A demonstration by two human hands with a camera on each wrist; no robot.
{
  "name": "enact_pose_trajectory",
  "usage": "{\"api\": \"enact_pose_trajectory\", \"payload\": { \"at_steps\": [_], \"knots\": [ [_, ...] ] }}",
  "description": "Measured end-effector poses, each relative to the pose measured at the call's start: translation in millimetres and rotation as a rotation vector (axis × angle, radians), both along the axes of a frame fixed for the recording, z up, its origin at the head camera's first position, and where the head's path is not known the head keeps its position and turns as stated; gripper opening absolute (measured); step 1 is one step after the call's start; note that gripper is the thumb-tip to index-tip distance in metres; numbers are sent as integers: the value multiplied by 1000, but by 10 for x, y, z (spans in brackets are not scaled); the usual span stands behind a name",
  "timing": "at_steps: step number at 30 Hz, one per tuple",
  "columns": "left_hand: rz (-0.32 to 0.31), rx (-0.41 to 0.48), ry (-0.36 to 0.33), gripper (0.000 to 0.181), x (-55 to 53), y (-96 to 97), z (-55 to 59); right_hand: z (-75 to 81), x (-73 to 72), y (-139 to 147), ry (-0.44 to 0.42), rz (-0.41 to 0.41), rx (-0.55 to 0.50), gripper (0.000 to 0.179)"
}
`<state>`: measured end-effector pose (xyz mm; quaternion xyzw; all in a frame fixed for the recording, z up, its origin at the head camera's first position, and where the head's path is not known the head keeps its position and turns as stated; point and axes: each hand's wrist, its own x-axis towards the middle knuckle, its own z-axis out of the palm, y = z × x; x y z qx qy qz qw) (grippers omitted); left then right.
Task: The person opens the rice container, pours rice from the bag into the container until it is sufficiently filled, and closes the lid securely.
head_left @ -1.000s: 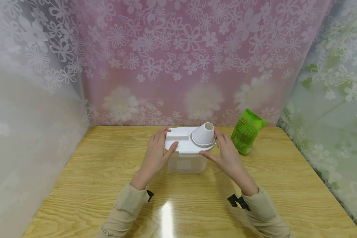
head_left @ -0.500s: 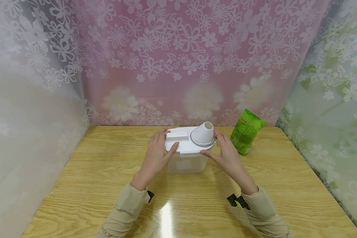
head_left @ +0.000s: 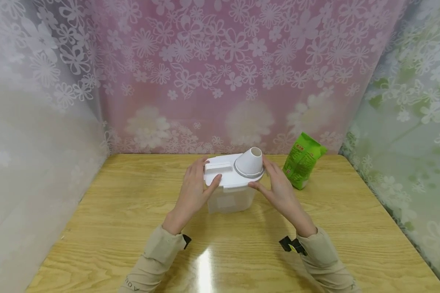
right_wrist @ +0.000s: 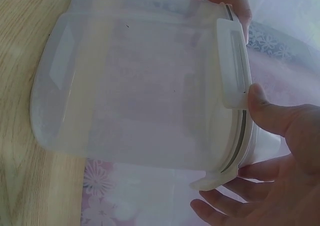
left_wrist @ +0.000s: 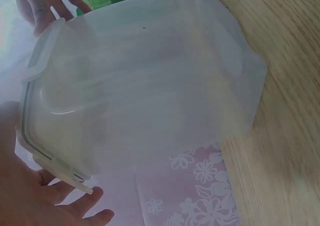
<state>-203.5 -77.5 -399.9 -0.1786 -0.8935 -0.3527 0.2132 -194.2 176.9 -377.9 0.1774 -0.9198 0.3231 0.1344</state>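
A translucent container (head_left: 232, 202) stands on the desk (head_left: 132, 211), at the middle of the head view. Its white lid (head_left: 230, 179) carries a cone (head_left: 249, 164) toward two o'clock. The left hand (head_left: 193, 186) grips the lid's edge from eight o'clock, the right hand (head_left: 281, 190) from four. A green bag (head_left: 302, 161) leans between two and three.
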Motion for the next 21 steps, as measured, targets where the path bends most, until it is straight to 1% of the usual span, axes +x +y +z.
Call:
{"api": "enact_pose_trajectory", "payload": {
  "at_steps": [3, 5, 8, 13, 18, 21],
  "knots": [
    [-7, -9, -10, 61, 25, 10, 14, 10, -2, 2, 5, 8, -6, 88],
    [-5, -19, -25, 60, 48, 4, 19, 10, -7, 2, -7, 19, -15, 89],
    [2, -41, -28, 62, 81, -6, 22, 15, -10, 4, -25, 31, -21, 88],
    [9, -62, -4, 66, 135, -18, 10, 14, -34, 23, -36, 43, -22, 85],
    [13, -59, 21, 67, 194, -15, -5, 31, -55, 39, -65, 88, -72, 83],
    [12, -57, 33, 67, 226, -8, -16, 34, -66, 45, -83, 102, -84, 83]
  ]
}}
